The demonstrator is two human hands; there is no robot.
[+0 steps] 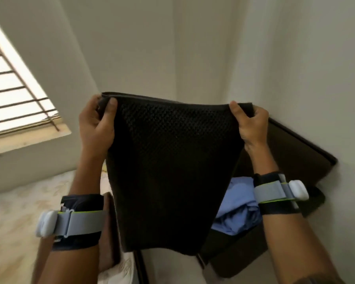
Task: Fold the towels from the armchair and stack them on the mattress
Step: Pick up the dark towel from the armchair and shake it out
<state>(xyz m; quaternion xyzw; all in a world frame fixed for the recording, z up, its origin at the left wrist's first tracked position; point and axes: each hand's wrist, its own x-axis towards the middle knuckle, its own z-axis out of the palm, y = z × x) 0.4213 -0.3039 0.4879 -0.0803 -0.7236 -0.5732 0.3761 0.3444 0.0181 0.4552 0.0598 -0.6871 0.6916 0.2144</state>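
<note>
A black textured towel (168,171) hangs in the air in front of me, doubled over with its folded edge on top. My left hand (96,124) pinches its upper left corner, thumb in front. My right hand (250,124) pinches the upper right corner. Behind the towel stands the dark brown armchair (291,148), with a crumpled light blue towel (238,210) on its seat. The mattress (19,212), covered in a pale floral sheet, lies at the lower left.
A barred window (14,87) with a sill is at the left. White walls meet in a corner behind the armchair. Both wrists wear grey straps with white sensor units. A brown panel (111,232) stands between mattress and armchair.
</note>
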